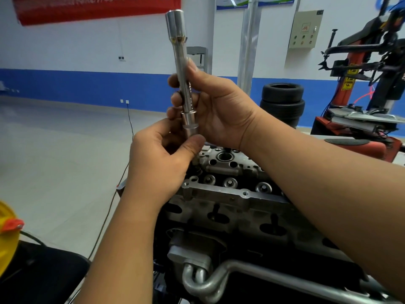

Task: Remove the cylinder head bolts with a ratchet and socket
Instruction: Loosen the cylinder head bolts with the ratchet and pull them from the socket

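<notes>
Rising upright, extension bar (183, 69) in right hand (210, 110), left hand (162, 159) pinching its foot.

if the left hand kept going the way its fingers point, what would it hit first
The left hand already pinches the lower end of the extension bar; just beyond it is probably the right hand, though depth is unclear.

— From my remote seat I see a long red banner (96, 7) high on the white wall, above a broad blue painted band (87, 88).

— And on the right?

— I see two stacked black rubber tyres (282, 99) on the floor, just beside a red and black tyre-changing machine (359, 84). A beige wall-mounted control box (305, 29) hangs above them.

— Anything near me?

— I make out a yellow plastic object (6, 238) at the left edge, and a thin black cable (109, 211) trailing across the pale floor.
</notes>
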A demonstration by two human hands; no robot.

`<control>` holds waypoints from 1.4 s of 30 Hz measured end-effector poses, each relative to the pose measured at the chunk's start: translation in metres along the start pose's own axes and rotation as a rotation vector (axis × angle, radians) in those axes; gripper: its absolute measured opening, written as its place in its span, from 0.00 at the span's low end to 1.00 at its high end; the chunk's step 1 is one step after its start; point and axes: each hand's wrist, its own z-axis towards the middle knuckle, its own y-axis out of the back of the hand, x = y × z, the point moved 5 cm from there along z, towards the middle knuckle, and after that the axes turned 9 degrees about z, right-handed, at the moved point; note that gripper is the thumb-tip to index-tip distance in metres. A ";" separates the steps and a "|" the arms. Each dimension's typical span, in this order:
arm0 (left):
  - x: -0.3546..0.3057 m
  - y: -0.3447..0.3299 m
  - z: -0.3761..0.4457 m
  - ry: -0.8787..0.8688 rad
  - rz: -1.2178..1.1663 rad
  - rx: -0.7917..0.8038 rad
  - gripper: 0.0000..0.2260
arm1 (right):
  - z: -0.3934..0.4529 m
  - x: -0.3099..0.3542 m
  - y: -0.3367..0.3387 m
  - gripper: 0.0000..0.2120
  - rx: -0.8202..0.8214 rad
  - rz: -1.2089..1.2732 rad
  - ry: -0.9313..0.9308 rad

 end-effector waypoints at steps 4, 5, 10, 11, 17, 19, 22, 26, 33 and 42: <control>-0.001 -0.002 0.000 0.001 0.013 -0.006 0.08 | 0.001 0.001 0.002 0.10 -0.013 -0.027 0.023; 0.000 -0.002 0.001 -0.001 0.002 0.027 0.07 | 0.001 0.001 0.002 0.10 -0.019 -0.032 0.026; 0.003 0.001 0.001 0.003 -0.061 0.053 0.07 | 0.002 0.001 0.002 0.14 -0.007 -0.018 0.018; 0.002 0.001 0.001 -0.005 -0.046 0.021 0.06 | 0.001 0.000 0.002 0.15 -0.009 -0.014 0.013; 0.001 -0.001 0.002 -0.011 0.003 -0.024 0.06 | -0.002 0.002 0.002 0.11 -0.050 -0.025 0.021; 0.001 -0.003 0.002 -0.007 -0.027 0.057 0.05 | -0.001 0.002 0.003 0.12 -0.059 -0.042 0.019; 0.003 -0.001 0.001 0.013 -0.094 0.109 0.08 | 0.002 0.002 0.002 0.15 -0.042 -0.022 0.019; 0.001 0.002 0.000 0.004 -0.055 -0.005 0.05 | 0.002 0.001 0.002 0.15 -0.006 0.009 0.011; 0.000 -0.003 0.000 0.016 -0.051 0.109 0.06 | 0.004 0.002 0.005 0.11 0.004 -0.031 0.039; -0.001 -0.002 0.000 0.004 -0.033 0.023 0.06 | 0.004 0.002 0.004 0.09 0.026 -0.024 0.048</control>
